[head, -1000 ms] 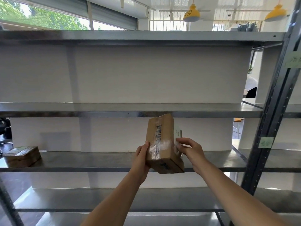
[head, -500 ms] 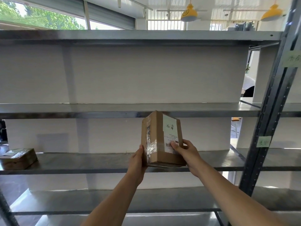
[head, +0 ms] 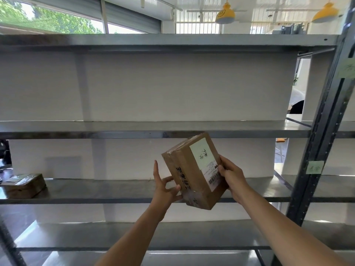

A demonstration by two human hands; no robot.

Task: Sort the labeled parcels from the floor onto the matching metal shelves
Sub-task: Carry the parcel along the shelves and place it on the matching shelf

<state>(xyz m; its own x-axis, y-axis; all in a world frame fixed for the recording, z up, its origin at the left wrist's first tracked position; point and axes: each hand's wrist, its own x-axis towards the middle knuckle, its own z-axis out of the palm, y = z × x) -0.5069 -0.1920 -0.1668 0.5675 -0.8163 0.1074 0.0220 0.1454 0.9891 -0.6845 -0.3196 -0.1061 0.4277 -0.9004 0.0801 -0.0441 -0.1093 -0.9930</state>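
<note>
I hold a brown cardboard parcel [head: 190,173] in front of the metal shelves, tilted, with its white handwritten label [head: 204,156] and barcode facing me. My left hand [head: 165,187] grips its lower left side. On the right edge, my right hand [head: 231,175] has its thumb over the label. The parcel hangs in the air between the middle shelf [head: 134,129] and the lower shelf [head: 115,191], touching neither.
Another taped brown parcel [head: 24,185] lies at the left end of the lower shelf. A dark upright post [head: 318,150] on the right carries green paper tags [head: 315,167]. More shelf levels sit above and below. A white wall backs the shelving.
The parcel has been turned in my hands: first its taped narrow side faced me, now the labelled face does, tilted to the right. Both hands shifted their hold.
</note>
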